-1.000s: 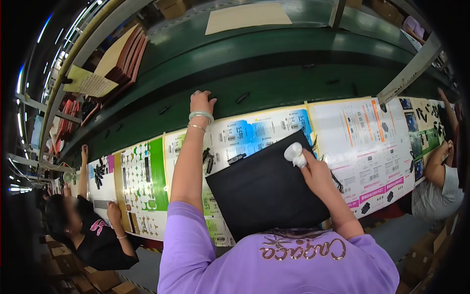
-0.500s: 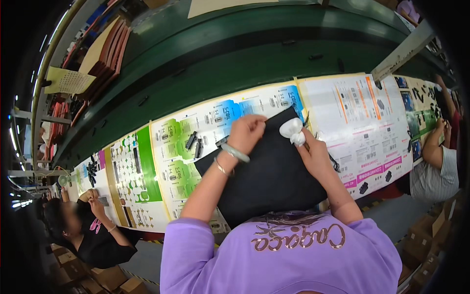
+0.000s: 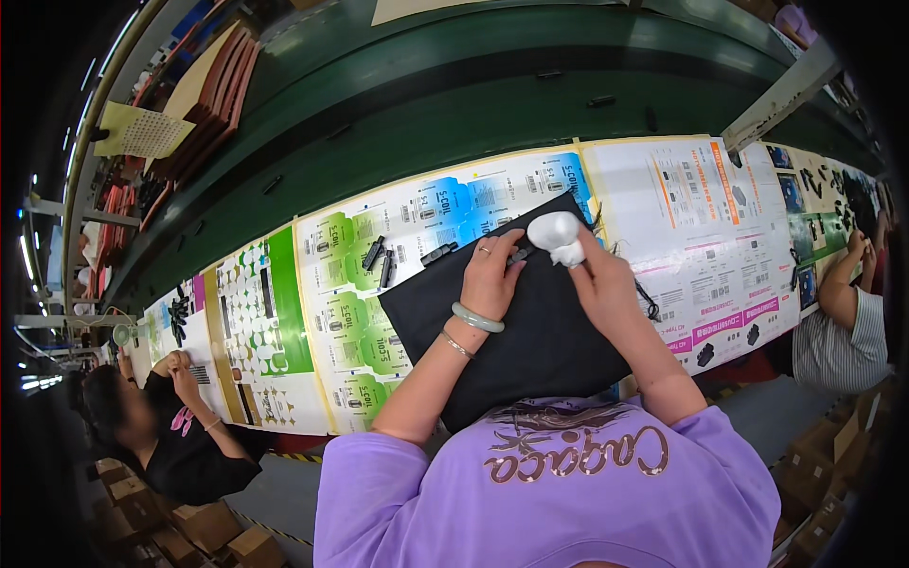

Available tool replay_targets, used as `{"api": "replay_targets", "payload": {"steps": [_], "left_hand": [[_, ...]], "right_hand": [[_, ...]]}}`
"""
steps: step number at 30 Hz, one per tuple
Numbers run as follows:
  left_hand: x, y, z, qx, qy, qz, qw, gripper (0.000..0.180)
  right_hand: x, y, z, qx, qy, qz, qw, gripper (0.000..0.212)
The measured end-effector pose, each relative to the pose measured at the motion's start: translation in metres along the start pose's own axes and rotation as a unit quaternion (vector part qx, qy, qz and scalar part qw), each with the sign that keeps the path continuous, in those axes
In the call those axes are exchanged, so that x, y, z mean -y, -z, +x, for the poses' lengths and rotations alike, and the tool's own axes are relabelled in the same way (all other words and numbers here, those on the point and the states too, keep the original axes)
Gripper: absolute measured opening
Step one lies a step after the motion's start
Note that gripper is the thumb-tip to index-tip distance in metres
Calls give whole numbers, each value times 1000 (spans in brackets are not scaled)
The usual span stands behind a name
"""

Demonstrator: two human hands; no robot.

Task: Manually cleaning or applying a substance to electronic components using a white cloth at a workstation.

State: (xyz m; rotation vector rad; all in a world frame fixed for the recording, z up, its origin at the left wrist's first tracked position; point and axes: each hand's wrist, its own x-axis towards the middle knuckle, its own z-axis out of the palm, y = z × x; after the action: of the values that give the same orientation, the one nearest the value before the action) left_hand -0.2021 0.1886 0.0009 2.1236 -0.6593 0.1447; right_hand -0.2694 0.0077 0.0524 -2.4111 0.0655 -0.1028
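Fingers and thumb of the left hand [image 3: 490, 276] were bent into a narrow pinch, with a small dark piece [image 3: 518, 255] between their tips. The right hand [image 3: 606, 284] was closed on a white wad [image 3: 556, 232], squeezing its gathered end between thumb and fingers while the rounded part bulged out toward the left hand. The small piece was just beside the wad; whether the two touched could not be told. Both hands were over the upper part of the black mat [image 3: 540, 355].

A second earlier, the left arm had been stretched out to the green belt [image 3: 426, 118], its hand well apart from the wad. Half a second earlier that hand was already back over the mat, partly covering a black device [image 3: 438, 254] at the mat's edge, which now showed more fully. The right hand had kept its hold on the wad throughout and had shifted only a little.
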Motion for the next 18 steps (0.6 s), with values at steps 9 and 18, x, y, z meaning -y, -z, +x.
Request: {"api": "replay_targets", "payload": {"steps": [9,18], "left_hand": [[2,-3,-1,-13,39,-10,999,56],[0,27,24,186,-195,102,958,36]], "right_hand": [[5,-7,11,48,-14,-89,995,54],[-9,30,-3,-24,-80,78,994,43]]}}
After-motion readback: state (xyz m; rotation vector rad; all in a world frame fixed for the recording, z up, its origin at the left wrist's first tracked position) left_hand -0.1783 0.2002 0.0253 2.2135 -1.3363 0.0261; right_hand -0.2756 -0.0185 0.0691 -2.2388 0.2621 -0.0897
